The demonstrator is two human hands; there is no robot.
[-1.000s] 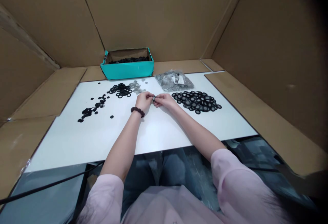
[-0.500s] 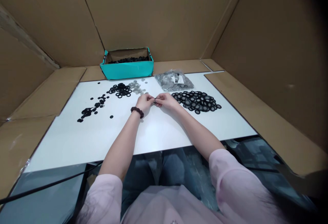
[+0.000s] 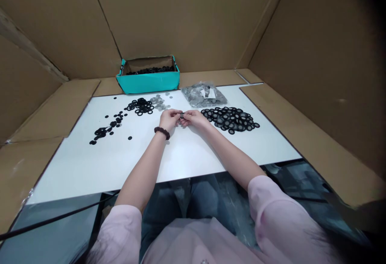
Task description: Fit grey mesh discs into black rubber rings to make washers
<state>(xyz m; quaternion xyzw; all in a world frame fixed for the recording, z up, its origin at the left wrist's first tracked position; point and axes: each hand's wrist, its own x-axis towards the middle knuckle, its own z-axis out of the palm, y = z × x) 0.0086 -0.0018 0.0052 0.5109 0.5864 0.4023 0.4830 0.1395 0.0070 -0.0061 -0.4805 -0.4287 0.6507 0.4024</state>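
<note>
Over the middle of the white table point(image 3: 187, 155), my left hand point(image 3: 169, 119) and my right hand point(image 3: 193, 118) meet at the fingertips. Both pinch one small black ring with a grey centre point(image 3: 181, 115), mostly covered by the fingers. Right of my right hand lies a heap of black rings with grey centres point(image 3: 232, 119). Plain black rings point(image 3: 140, 106) are piled beyond my left hand, beside scattered grey translucent discs point(image 3: 159, 102). Small black discs point(image 3: 113, 124) trail off toward the left, with a lone black disc point(image 3: 130, 138) nearer the front.
A turquoise box point(image 3: 147, 83) holding many black pieces stands at the back. Beside it lies a clear bag of grey discs point(image 3: 204, 95) with a white label. Cardboard walls point(image 3: 187, 22) enclose the table at the back and both sides. A black cable point(image 3: 60, 217) runs at lower left.
The ring between my fingertips now shows its grey face more plainly, and my fingers have shifted slightly around it. The piles, box and bag stay where they were.
</note>
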